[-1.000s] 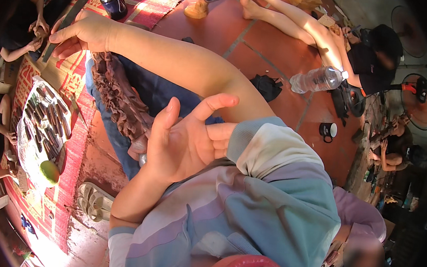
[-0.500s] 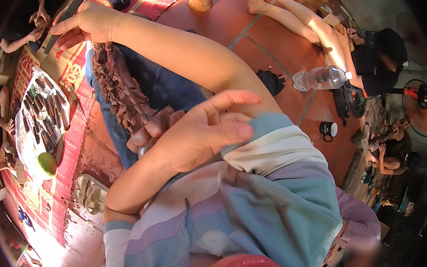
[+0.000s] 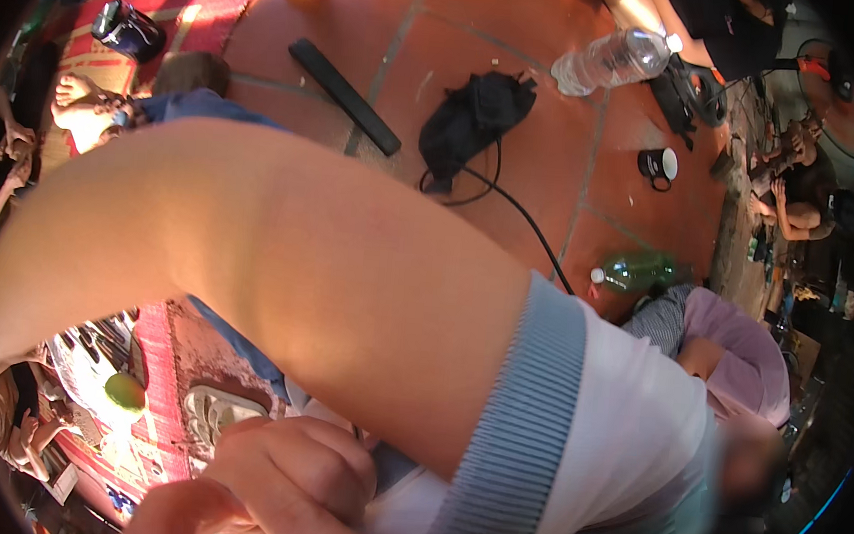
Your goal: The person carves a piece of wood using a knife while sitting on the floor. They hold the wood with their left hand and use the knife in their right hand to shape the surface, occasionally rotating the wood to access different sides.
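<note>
My right arm (image 3: 346,281) spans the view from its striped, ribbed sleeve (image 3: 510,424) to the left edge, very close. Its hand lies beyond that edge, out of sight. Below the arm, my left hand (image 3: 295,473) is closed, with its fingers curled in front of my shirt. What those fingers hold, if anything, is hidden. Blue cloth (image 3: 214,105) shows past the upper side of the arm, and more of it comes out beneath. The brown carved wood seen earlier is mostly or wholly covered by my arm.
Ahead on the tiled floor lie a black bar (image 3: 345,97), a black pouch with a cable (image 3: 474,120), a clear bottle (image 3: 614,63), a green bottle (image 3: 637,271) and a mug (image 3: 659,167). Carving tools, a green fruit (image 3: 124,394) and sandals (image 3: 220,416) are at left. Other people sit around.
My view has shifted. The right arm now looms closer, and its hand has left the picture at the left. My left hand has dropped from beside the right upper arm and its fingers have curled.
</note>
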`<act>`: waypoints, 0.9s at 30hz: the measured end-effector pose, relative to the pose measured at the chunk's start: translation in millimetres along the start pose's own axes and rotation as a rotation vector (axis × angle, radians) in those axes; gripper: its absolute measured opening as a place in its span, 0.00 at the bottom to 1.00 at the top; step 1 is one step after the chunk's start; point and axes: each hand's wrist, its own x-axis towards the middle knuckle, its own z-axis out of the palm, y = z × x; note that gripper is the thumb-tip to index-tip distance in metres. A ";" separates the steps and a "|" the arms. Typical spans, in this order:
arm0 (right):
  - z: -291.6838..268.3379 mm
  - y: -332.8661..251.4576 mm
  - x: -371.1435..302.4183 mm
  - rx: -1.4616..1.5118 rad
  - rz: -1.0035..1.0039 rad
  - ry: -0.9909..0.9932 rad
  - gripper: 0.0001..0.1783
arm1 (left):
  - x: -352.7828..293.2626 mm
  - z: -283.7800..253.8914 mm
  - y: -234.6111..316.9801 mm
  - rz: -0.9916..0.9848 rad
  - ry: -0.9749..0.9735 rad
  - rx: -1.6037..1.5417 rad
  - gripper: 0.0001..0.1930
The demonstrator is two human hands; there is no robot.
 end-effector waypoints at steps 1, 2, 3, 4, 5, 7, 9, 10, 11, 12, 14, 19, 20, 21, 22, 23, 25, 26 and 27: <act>8.6 -0.3 -0.9 -0.026 0.005 -0.010 0.19 | -0.8 -0.3 -5.5 0.004 0.003 0.012 0.34; 15.5 -2.3 -1.1 -0.029 0.006 -0.013 0.19 | -2.6 0.0 -9.7 0.007 0.009 0.034 0.34; 22.9 -3.7 -3.7 -0.055 0.012 -0.018 0.20 | -3.0 0.5 -12.4 0.012 0.001 0.041 0.35; 25.4 -7.3 -5.3 -0.066 0.017 -0.012 0.20 | -2.7 1.8 -15.3 0.016 -0.004 0.050 0.35; 35.9 -6.5 -6.6 -0.079 0.026 -0.025 0.20 | -4.0 3.0 -18.6 0.023 -0.001 0.062 0.35; 46.0 -8.2 -7.9 -0.086 0.031 -0.029 0.20 | -3.4 4.3 -23.0 0.040 -0.017 0.089 0.36; 48.2 -7.9 -7.1 -0.090 0.040 -0.026 0.21 | -1.7 -1.3 -27.1 0.042 -0.037 0.102 0.37; 55.1 -5.4 -4.8 -0.080 0.047 -0.025 0.21 | -2.1 -1.1 -28.7 0.051 -0.038 0.111 0.37; 59.5 -2.8 -3.1 -0.076 0.058 -0.023 0.21 | -1.1 -3.0 -30.8 0.057 -0.042 0.121 0.38; 68.7 -0.5 -2.3 -0.064 0.068 -0.030 0.21 | -2.1 -1.5 -33.3 0.067 -0.034 0.134 0.38; 79.9 3.9 -1.0 -0.050 0.088 -0.045 0.21 | 0.8 -2.5 -37.0 0.086 -0.024 0.159 0.39; 75.6 4.2 -4.8 0.140 0.090 -0.117 0.19 | 0.3 -0.8 -45.8 0.137 0.024 0.233 0.41; 71.6 4.8 -7.2 0.205 0.085 -0.130 0.19 | 0.6 -0.5 -47.2 0.148 0.036 0.248 0.42; 70.3 2.5 -9.6 0.258 0.089 -0.140 0.19 | 0.6 -0.3 -48.7 0.162 0.053 0.271 0.42; 70.3 0.7 -13.3 0.282 0.094 -0.137 0.18 | 1.3 0.4 -50.3 0.183 0.066 0.297 0.43; 72.5 -6.1 -21.6 0.262 0.123 -0.106 0.16 | 1.6 1.0 -52.7 0.214 0.090 0.337 0.43; 67.3 -14.6 -35.4 0.116 0.139 -0.085 0.13 | 4.2 -4.9 -57.6 0.254 0.125 0.360 0.44; 55.8 -23.9 -41.5 -0.005 0.095 -0.075 0.12 | 10.4 -6.0 -61.6 0.248 0.112 0.353 0.44; 51.0 -21.6 -37.8 0.083 0.127 -0.058 0.11 | 19.5 -5.7 -57.3 0.121 0.077 0.140 0.45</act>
